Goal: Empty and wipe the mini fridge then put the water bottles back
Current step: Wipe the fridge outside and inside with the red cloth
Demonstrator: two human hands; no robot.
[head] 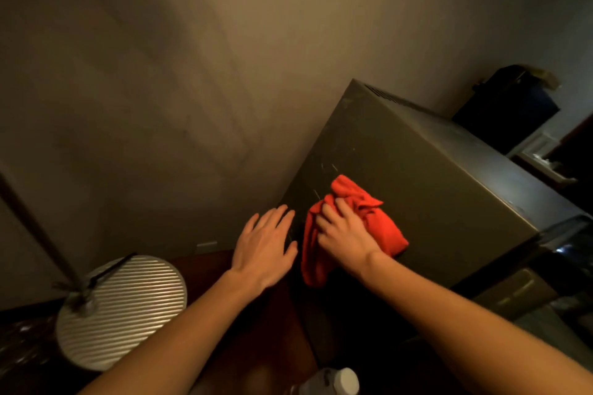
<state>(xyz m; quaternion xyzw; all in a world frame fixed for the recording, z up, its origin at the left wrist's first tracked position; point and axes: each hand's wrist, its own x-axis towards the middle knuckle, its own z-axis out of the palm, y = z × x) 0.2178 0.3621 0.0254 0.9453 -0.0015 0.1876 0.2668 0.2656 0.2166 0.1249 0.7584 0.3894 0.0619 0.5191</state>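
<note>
The dark grey mini fridge (417, 163) stands against the wall, seen from above. A bunched red cloth (382, 228) lies on its top near the left front corner. My right hand (346, 234) presses on the cloth, fingers curled into its folds. My left hand (264, 247) hovers flat with spread fingers just left of the fridge's corner, holding nothing. A clear water bottle with a white cap (333, 382) shows at the bottom edge. The fridge's inside is hidden.
A round ribbed metal lamp base (128, 308) with a slanting pole (35, 228) stands at lower left on the dark floor. A black box (510, 106) sits behind the fridge at upper right. The fridge's door edge (564, 244) shows at right.
</note>
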